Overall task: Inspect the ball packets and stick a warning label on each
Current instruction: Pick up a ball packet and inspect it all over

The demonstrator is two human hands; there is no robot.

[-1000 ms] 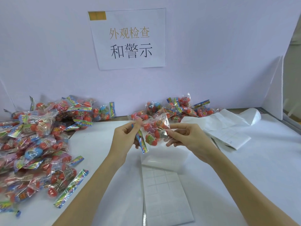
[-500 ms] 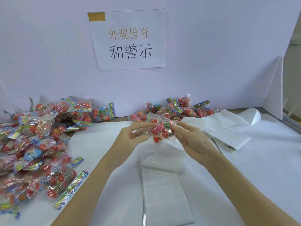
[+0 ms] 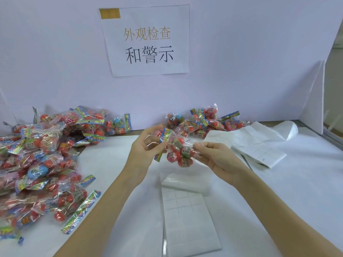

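From the head camera: both hands are up over the white table (image 3: 278, 191), sharing one clear plastic packet of red balls (image 3: 181, 152) in mid-air. The left hand (image 3: 146, 149) pinches the packet's colourful header strip between thumb and curled fingers; the right hand (image 3: 215, 158) pinches the opposite edge of the film — so it hangs between them, above the white sheet of peel-off labels (image 3: 185, 216) lying flat in the middle. To the left, a big heap of matching ball packets (image 3: 40, 160) sprawls to the table's edge. At the back wall sits a smaller pile of packets (image 3: 202, 123), with used white backing sheets (image 3: 258, 145) just beside it. Above — a paper sign with Chinese characters (image 3: 148, 41).
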